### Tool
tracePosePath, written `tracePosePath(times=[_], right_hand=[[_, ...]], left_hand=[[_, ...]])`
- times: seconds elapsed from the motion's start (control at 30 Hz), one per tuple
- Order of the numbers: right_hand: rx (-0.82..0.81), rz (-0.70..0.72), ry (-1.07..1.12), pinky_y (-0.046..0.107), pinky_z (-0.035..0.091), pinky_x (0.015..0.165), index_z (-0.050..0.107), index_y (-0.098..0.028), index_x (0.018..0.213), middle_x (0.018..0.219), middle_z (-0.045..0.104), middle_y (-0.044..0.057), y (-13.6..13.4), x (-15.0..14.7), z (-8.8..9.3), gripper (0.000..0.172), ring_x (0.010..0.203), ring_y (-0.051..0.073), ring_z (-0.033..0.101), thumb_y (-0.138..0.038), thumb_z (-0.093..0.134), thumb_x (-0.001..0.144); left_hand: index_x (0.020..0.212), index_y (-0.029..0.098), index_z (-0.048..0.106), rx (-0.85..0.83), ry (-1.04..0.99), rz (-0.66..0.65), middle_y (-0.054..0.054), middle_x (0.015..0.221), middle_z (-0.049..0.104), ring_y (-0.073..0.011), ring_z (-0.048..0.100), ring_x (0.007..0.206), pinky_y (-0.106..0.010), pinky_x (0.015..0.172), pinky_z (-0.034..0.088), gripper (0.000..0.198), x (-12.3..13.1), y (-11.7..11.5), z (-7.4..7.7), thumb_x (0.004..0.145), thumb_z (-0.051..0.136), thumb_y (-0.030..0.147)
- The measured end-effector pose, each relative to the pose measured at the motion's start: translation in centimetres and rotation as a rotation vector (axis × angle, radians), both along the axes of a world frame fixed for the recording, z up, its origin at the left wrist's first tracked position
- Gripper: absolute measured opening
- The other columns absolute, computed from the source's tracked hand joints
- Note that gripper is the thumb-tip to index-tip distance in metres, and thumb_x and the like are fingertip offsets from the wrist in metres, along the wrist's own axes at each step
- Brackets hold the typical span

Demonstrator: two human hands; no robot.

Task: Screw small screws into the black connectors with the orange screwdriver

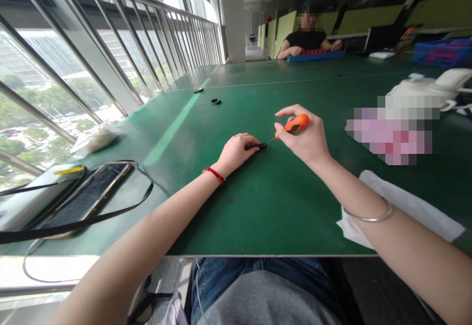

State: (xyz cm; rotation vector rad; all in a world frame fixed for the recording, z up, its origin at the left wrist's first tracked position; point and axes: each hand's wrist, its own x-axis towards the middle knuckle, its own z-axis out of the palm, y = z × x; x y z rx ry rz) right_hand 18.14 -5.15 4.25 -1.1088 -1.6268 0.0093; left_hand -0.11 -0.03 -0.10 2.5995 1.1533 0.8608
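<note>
My right hand [304, 135] grips a small screwdriver with an orange handle [297, 124] above the green work table [236, 207]. Its thin metal shaft reaches left to a small black part [256, 146]. My left hand [236, 154] rests on the table and pinches that part at its fingertips. The screwdriver tip meets the part's right end, though the contact point is too small to see clearly. A red cord bracelet circles my left wrist, and a thin silver bangle circles my right.
Several small black parts [216, 101] lie farther along the table. A phone [88, 197] and white power bank [37, 192] sit at left, with a black cord. Beyond, a co-worker [306, 40] handles a blue tray [316, 55]. White cloth [398, 207] lies right.
</note>
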Motion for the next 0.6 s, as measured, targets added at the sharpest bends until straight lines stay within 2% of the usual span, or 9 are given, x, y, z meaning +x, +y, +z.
tracePosePath(times=[0.1,0.13,0.23,0.3,0.33,0.43,0.47,0.6], right_hand=[[0.041,0.01,0.014,0.032,0.046,0.067,0.058,-0.023,0.101,0.065,0.058,-0.004,0.03,0.01,0.03,0.036,0.056,0.015,0.053,-0.024,0.064,0.065],[0.024,0.02,0.016,0.032,0.046,0.065,0.058,-0.023,0.101,0.062,0.056,-0.005,0.04,0.01,0.04,0.036,0.053,0.014,0.052,-0.026,0.065,0.066],[-0.063,0.027,0.007,0.029,0.043,0.059,0.061,-0.023,0.08,0.051,0.049,-0.005,-0.02,-0.03,0.07,0.014,0.047,0.012,0.047,-0.033,0.063,0.071],[-0.064,0.021,-0.004,0.029,0.043,0.061,0.061,-0.022,0.077,0.053,0.05,-0.004,-0.08,-0.08,0.08,0.01,0.05,0.013,0.049,-0.031,0.061,0.071],[-0.043,0.022,-0.003,0.03,0.044,0.062,0.062,-0.022,0.082,0.056,0.052,-0.004,-0.09,-0.1,0.08,0.014,0.052,0.013,0.051,-0.028,0.061,0.07],[0.002,0.031,0.022,0.031,0.045,0.065,0.057,-0.023,0.103,0.059,0.053,-0.005,-0.09,-0.09,0.06,0.038,0.053,0.014,0.052,-0.024,0.063,0.066],[-0.014,0.035,0.029,0.031,0.045,0.063,0.057,-0.023,0.103,0.057,0.052,-0.006,-0.09,-0.08,0.06,0.038,0.051,0.014,0.051,-0.026,0.064,0.066],[-0.088,0.034,0.017,0.028,0.041,0.057,0.061,-0.022,0.078,0.05,0.05,-0.005,-0.09,-0.03,0.09,0.012,0.048,0.012,0.048,-0.032,0.061,0.072]], left_hand=[[0.094,0.02,0.071,0.0,0.004,-0.003,-0.002,0.092,0.069,-0.0175,0.061,0.086,-0.029,0.078,0.049,0.017,0.02,-0.05,0.06,0.082,0.059,0.022],[0.094,0.02,0.071,-0.002,0.006,0.002,-0.002,0.092,0.069,-0.0174,0.061,0.086,-0.028,0.078,0.049,0.017,0.02,-0.06,0.09,0.082,0.059,0.022],[0.094,0.02,0.071,-0.007,0.01,0.013,-0.002,0.092,0.069,-0.0173,0.061,0.086,-0.028,0.078,0.049,0.017,0.05,-0.09,0.12,0.082,0.059,0.022],[0.093,0.02,0.071,-0.005,0.007,0.008,-0.003,0.092,0.069,-0.0173,0.061,0.086,-0.028,0.078,0.049,0.017,0.06,-0.09,0.12,0.082,0.059,0.022],[0.093,0.02,0.071,-0.003,0.006,0.004,-0.003,0.092,0.069,-0.0174,0.061,0.085,-0.028,0.078,0.049,0.017,0.06,-0.09,0.11,0.082,0.059,0.022],[0.094,0.019,0.071,0.001,0.004,-0.002,-0.003,0.093,0.069,-0.0174,0.061,0.085,-0.028,0.078,0.049,0.017,0.05,-0.1,0.07,0.082,0.06,0.022],[0.094,0.019,0.071,0.0,0.005,0.0,-0.003,0.092,0.069,-0.0173,0.061,0.085,-0.028,0.078,0.049,0.017,0.06,-0.1,0.06,0.082,0.06,0.022],[0.093,0.019,0.071,-0.001,0.007,0.011,-0.003,0.091,0.069,-0.0171,0.061,0.085,-0.028,0.077,0.049,0.016,0.09,-0.12,0.06,0.082,0.059,0.022]])
